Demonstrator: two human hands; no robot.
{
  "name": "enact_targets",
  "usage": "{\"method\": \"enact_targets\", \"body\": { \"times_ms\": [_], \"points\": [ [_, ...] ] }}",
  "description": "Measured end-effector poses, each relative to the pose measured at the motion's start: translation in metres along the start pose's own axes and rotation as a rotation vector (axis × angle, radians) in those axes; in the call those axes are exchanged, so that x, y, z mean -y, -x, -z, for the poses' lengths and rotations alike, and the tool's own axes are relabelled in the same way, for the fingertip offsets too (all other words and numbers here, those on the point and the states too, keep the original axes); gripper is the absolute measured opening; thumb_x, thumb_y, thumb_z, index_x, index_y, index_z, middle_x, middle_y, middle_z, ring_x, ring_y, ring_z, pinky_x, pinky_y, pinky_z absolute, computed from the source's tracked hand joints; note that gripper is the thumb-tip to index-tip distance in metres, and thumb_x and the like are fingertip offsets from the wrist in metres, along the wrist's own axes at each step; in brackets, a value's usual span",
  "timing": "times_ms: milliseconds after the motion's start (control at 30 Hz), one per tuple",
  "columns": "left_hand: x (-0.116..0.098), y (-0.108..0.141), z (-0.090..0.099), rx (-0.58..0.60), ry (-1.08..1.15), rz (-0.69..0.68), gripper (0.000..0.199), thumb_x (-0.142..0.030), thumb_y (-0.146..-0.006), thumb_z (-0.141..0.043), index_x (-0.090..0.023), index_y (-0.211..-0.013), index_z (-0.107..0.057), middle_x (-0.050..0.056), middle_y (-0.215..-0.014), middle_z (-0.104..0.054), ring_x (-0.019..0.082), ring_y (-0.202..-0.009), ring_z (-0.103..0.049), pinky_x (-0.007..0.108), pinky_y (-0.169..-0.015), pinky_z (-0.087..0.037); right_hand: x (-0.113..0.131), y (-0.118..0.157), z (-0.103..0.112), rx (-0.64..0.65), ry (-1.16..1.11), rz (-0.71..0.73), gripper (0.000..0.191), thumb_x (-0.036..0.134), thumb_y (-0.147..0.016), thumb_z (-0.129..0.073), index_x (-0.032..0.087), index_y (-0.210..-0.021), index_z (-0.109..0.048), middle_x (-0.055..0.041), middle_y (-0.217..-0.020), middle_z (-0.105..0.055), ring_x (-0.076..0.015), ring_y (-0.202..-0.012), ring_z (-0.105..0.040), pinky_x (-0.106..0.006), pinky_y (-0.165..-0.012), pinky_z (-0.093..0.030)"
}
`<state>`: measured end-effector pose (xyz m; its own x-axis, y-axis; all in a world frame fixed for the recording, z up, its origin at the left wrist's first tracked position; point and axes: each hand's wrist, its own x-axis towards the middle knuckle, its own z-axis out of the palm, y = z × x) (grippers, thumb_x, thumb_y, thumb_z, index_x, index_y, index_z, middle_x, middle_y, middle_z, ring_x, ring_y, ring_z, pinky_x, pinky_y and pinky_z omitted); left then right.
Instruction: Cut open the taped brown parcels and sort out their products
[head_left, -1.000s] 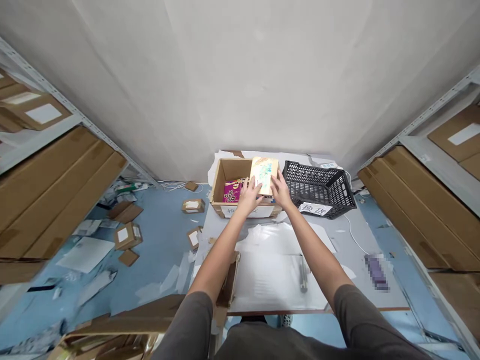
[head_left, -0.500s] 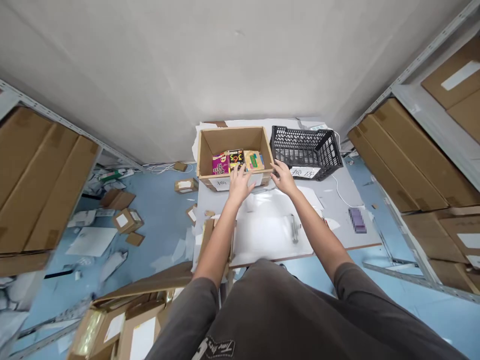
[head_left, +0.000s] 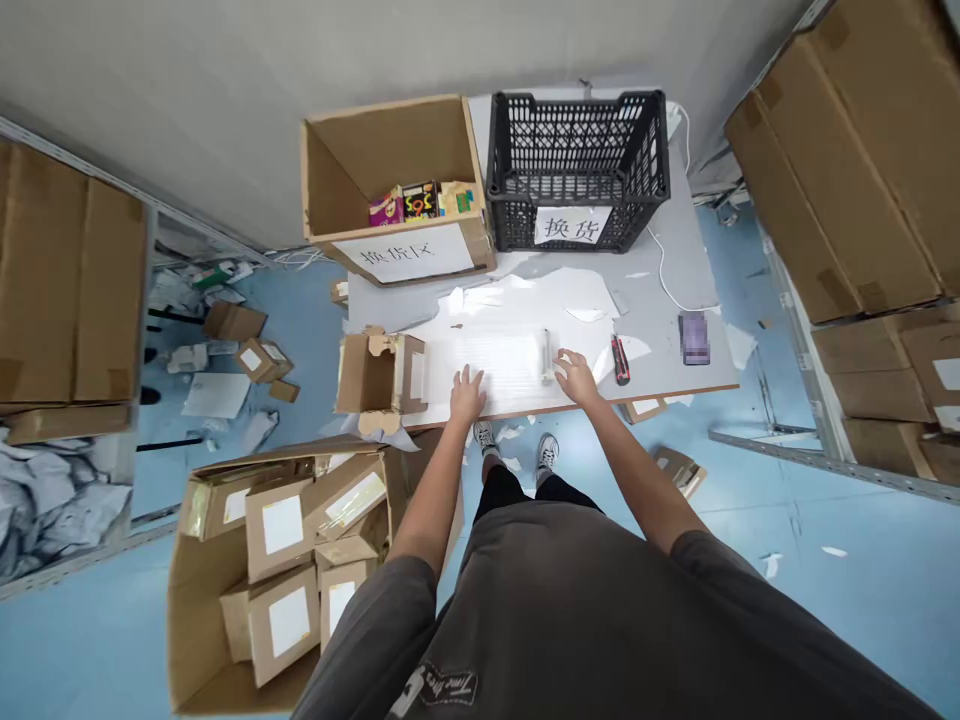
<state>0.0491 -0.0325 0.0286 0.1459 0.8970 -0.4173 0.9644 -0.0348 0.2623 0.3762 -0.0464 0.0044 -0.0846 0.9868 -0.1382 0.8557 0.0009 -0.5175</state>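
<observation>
My left hand (head_left: 468, 396) is over the front edge of the table, its fingers spread on or just above a shiny, pale sheet-like thing (head_left: 499, 362) with faint lines. Nothing shows in its grasp. At the right end of that sheet, my right hand (head_left: 576, 377) has its fingers apart and slightly bent. Its fingertips are close to a narrow, clear-grey strip-like object (head_left: 547, 356); whether they touch it I cannot tell. A red and black utility knife (head_left: 620, 360) lies to the right of this hand. An opened small carton (head_left: 415, 372) stands left of my left hand.
Behind stand a labelled cardboard box (head_left: 405, 252) with several colourful packs (head_left: 420, 200) and a black plastic crate (head_left: 579, 185). A pixelated purple thing (head_left: 694, 338) lies at the right. A large carton (head_left: 193, 620) of parcels is at lower left. Shelves with boxes flank both sides.
Both hands have come back from the front of the cardboard box, down to the table's near edge. The view has tilted downward, showing the utility knife, opened carton and shoes.
</observation>
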Motion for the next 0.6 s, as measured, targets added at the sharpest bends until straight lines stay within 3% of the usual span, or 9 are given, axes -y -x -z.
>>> {"method": "enact_targets", "body": {
  "times_ms": [100, 167, 333, 467, 600],
  "points": [
    [0.018, 0.006, -0.036, -0.034, 0.024, 0.206, 0.071, -0.02, -0.099, -0.06, -0.018, -0.169, -0.047, 0.022, -0.179, -0.032, 0.047, -0.161, -0.034, 0.062, -0.119, -0.049, -0.01, 0.029, -0.035, 0.076, 0.003, -0.089, 0.045, 0.027, -0.099, -0.067, 0.014, -0.141, -0.075, -0.0212, -0.147, -0.064, -0.0392, -0.135, -0.058, -0.054, -0.118, -0.051],
    [0.03, 0.009, -0.052, -0.066, 0.036, 0.295, 0.068, -0.021, -0.101, -0.056, -0.017, -0.168, -0.047, 0.023, -0.175, -0.038, 0.044, -0.158, -0.037, 0.06, -0.119, -0.048, -0.01, 0.038, -0.057, 0.077, -0.01, -0.129, 0.047, 0.031, -0.1, -0.067, 0.013, -0.143, -0.073, -0.0215, -0.138, -0.069, -0.0396, -0.128, -0.061, -0.053, -0.114, -0.053],
    [0.046, 0.014, -0.076, -0.138, 0.084, 0.246, 0.045, -0.022, -0.104, -0.052, -0.019, -0.146, -0.069, 0.021, -0.151, -0.06, 0.039, -0.141, -0.05, 0.054, -0.118, -0.048, -0.004, 0.035, -0.094, 0.009, -0.03, -0.199, 0.041, 0.018, -0.1, -0.055, 0.012, -0.136, -0.075, -0.0196, -0.122, -0.074, -0.0367, -0.122, -0.064, -0.051, -0.111, -0.055],
    [0.045, 0.013, -0.078, -0.153, 0.18, 0.165, 0.032, -0.015, -0.102, -0.054, -0.022, -0.118, -0.08, 0.018, -0.13, -0.069, 0.036, -0.129, -0.058, 0.048, -0.112, -0.053, 0.008, 0.021, -0.09, -0.084, -0.081, -0.074, 0.049, 0.006, -0.096, -0.046, 0.014, -0.133, -0.077, -0.0183, -0.124, -0.077, -0.0332, -0.123, -0.068, -0.051, -0.114, -0.056],
    [0.034, 0.018, -0.052, -0.283, 0.37, -0.006, 0.033, -0.006, -0.098, -0.053, -0.023, -0.108, -0.081, 0.014, -0.131, -0.071, 0.029, -0.125, -0.066, 0.043, -0.11, -0.058, 0.055, 0.011, -0.062, -0.087, -0.132, 0.17, 0.051, 0.007, -0.096, -0.047, 0.019, -0.136, -0.077, -0.014, -0.134, -0.077, -0.0295, -0.13, -0.069, -0.051, -0.117, -0.057]
  ]
}}
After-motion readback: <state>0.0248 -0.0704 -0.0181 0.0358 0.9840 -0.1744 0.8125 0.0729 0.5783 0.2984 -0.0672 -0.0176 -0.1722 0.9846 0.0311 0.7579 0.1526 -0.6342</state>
